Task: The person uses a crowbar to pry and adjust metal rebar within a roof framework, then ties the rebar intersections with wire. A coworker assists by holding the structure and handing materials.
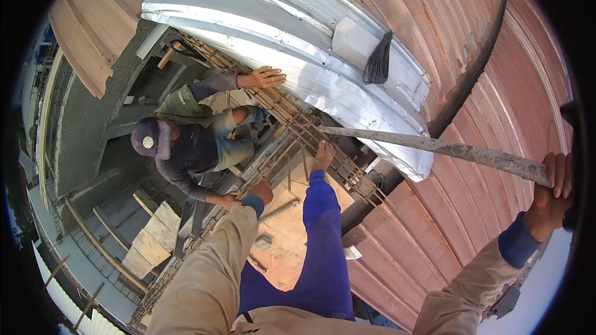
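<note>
My right hand, at the far right, is wrapped round the end of a long grey, crusted pole. From there the pole slants left, and its other end meets a rusty rebar cage. My left hand is low in the middle, beside thin steel bars; its fingers are hidden from view. Close to it is a hand of a co-worker in a cap, who crouches below on the left. The co-worker's other hand lies at the rebar cage next to a silver metal sheet.
Brownish-red corrugated roofing spreads along the right. On the silver sheet lies a white block with a bundle of black wire. My bare foot rests at the cage, above a wooden board. A concrete beam borders the drop at left.
</note>
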A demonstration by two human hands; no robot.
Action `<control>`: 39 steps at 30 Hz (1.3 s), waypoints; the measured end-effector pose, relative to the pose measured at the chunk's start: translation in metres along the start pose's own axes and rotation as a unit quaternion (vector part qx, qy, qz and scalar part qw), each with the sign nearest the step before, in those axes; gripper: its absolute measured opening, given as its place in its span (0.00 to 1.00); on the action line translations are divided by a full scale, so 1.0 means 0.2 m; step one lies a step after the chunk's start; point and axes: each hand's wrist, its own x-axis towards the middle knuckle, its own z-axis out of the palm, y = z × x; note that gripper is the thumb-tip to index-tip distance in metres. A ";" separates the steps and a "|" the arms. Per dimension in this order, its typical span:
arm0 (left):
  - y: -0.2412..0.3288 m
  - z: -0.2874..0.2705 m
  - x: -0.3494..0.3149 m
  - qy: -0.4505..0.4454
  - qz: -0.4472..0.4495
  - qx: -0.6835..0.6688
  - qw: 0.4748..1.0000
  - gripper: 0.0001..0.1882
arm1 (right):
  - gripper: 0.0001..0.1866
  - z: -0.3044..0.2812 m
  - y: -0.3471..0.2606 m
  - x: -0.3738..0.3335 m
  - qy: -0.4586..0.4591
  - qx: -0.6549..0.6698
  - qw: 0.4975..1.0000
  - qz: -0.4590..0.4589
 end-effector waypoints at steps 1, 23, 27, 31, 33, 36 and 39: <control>-0.01 0.03 0.01 -0.021 0.013 0.044 0.999 0.19 | 0.17 0.00 0.03 -0.07 0.013 -0.014 0.999 -0.026; -0.08 -0.06 -0.10 0.090 -0.225 -0.145 0.959 0.12 | 0.11 0.30 0.22 -0.36 0.170 -0.165 0.963 -0.132; -0.06 -0.13 -0.14 0.001 -0.234 -0.139 0.962 0.28 | 0.14 0.29 0.25 -0.40 0.186 -0.174 0.958 -0.129; -0.09 -0.13 -0.15 0.000 -0.230 -0.119 0.966 0.29 | 0.15 0.28 0.26 -0.47 0.215 -0.199 0.947 -0.134; -0.11 -0.13 -0.13 -0.007 -0.230 -0.115 0.966 0.29 | 0.15 0.27 0.25 -0.49 0.217 -0.203 0.945 -0.137; -0.12 -0.12 -0.09 -0.088 -0.219 -0.104 0.966 0.30 | 0.15 0.27 0.20 -0.52 0.212 -0.196 0.948 -0.137; -0.12 -0.08 -0.09 -0.012 -0.212 -0.111 0.971 0.26 | 0.15 0.28 0.16 -0.52 0.236 -0.209 0.939 -0.139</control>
